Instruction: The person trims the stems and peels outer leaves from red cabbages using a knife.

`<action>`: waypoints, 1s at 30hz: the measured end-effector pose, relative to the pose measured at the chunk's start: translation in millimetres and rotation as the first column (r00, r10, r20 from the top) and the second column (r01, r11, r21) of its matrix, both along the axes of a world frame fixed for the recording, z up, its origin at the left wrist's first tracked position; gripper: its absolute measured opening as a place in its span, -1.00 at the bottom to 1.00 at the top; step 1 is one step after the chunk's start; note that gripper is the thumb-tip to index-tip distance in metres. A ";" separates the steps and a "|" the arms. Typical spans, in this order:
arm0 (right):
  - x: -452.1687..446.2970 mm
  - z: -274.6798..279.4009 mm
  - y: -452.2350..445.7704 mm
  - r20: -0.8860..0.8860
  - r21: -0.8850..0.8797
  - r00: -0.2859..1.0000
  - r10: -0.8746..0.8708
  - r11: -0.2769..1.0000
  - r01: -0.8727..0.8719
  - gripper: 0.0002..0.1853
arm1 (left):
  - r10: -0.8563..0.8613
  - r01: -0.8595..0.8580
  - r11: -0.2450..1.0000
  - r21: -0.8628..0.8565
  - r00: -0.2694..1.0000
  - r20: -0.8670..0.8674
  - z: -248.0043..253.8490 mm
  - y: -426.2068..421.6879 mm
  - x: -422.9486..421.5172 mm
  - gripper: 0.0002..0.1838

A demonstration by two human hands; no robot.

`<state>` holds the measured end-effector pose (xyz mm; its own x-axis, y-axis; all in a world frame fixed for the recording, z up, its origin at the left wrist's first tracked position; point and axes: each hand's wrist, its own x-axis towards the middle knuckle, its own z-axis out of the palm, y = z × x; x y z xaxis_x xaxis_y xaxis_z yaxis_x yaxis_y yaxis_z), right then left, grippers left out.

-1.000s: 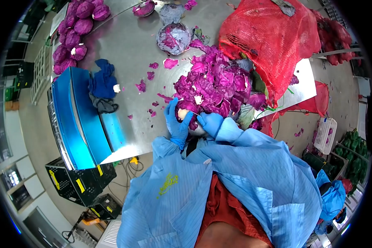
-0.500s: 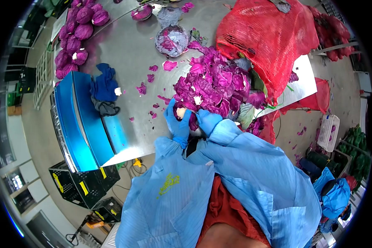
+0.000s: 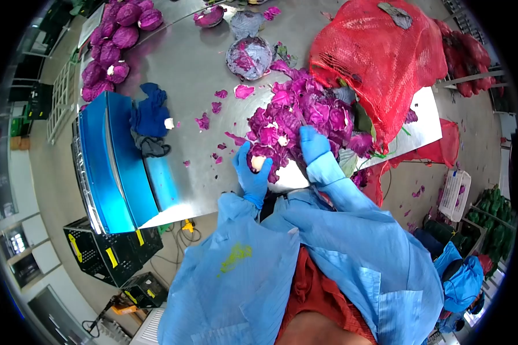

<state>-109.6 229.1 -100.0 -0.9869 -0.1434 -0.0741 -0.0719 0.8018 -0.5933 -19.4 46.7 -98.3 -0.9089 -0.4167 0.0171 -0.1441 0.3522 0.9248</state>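
Note:
My left hand [image 3: 252, 179] is curled around a red cabbage [image 3: 269, 172] near the table's front edge, its pale cut core [image 3: 259, 163] facing up between thumb and fingers. Up and to the right, my right hand [image 3: 315, 145] is closed over the near side of a heap of loose purple cabbage leaves [image 3: 322, 115]. What its fingers hold, if anything, is hidden. Both hands wear blue gloves. Beyond the heap sits a whole cabbage [image 3: 249, 58] with greyish outer leaves.
Several peeled cabbages [image 3: 125, 37] are piled at the far left of the metal table [image 3: 195, 172]. A blue box [image 3: 118, 164] and blue cloth [image 3: 149, 112] stand left. A red mesh sack [image 3: 380, 63] lies at right; black crates [image 3: 112, 253] are on the floor.
My right hand has moved up and away from the cabbage core to the leaf heap. My left hand stays on the cabbage. The view has shifted slightly.

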 end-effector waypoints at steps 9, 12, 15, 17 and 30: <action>7.8 16.2 -45.4 0.242 -0.396 0.970 0.026 0.915 0.074 -0.45 | -0.201 0.205 0.978 0.027 0.973 -0.113 -3.2 -15.7 13.0 -0.18; 8.0 10.0 -37.4 0.360 -0.401 0.933 -0.002 0.903 0.156 -0.54 | -0.250 0.253 0.967 0.005 0.958 -0.139 -6.4 -22.5 22.5 -0.14; 18.5 8.1 -41.3 0.424 -0.449 0.901 0.088 0.885 0.124 -0.54 | -0.249 0.253 0.967 0.029 0.964 -0.098 -5.0 -28.8 34.1 -0.10; 25.3 0.2 -45.8 0.526 -0.543 0.835 0.161 0.819 0.185 -0.55 | -0.270 0.273 0.961 0.044 0.961 -0.059 -2.4 -34.0 40.6 -0.05; 14.2 26.9 -41.3 0.452 -0.615 0.891 0.051 0.741 0.270 -0.21 | -0.054 -0.006 0.884 0.468 0.992 0.114 -14.1 -32.6 51.1 -0.09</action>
<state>-95.4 187.7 -73.1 -0.8905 -0.2059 -0.4058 0.3695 0.1933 -0.9089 31.7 14.1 -112.4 -0.9015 -0.3272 -0.2834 -0.2613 -0.1107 0.9589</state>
